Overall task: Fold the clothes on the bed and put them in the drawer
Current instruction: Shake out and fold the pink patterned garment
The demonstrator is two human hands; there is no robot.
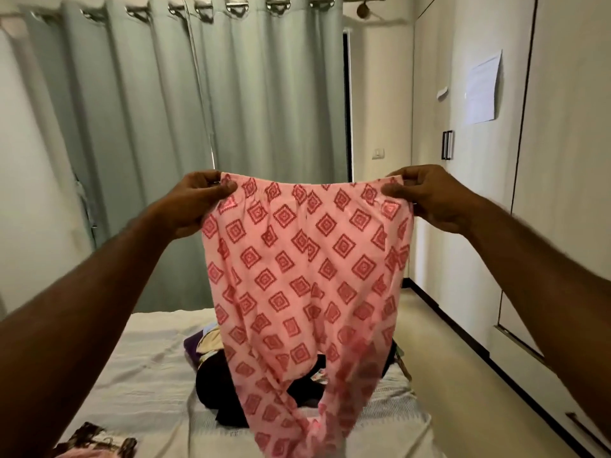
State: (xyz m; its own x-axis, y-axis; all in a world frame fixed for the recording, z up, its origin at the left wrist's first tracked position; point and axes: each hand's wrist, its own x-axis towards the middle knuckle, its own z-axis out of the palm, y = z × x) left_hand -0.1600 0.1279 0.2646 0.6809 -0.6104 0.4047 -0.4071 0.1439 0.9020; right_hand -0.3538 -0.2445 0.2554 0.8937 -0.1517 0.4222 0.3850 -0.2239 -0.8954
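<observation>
Pink trousers (304, 259) with a red diamond print hang in the air in front of me, legs dangling down toward the bed (139, 375). My left hand (201, 200) pinches the left end of the waistband and my right hand (433, 196) pinches the right end, both raised at chest height. Behind the trousers, a pile of clothes (215, 375) lies on the bed, with dark, purple and cream pieces partly hidden by the hanging fabric.
A patterned garment (96, 439) lies at the bed's near left corner. Grey-green curtains (198, 110) hang behind the bed. A white wardrobe (496, 160) with handles lines the right wall, with a drawer handle (582, 431) low down. A strip of floor (439, 358) runs between bed and wardrobe.
</observation>
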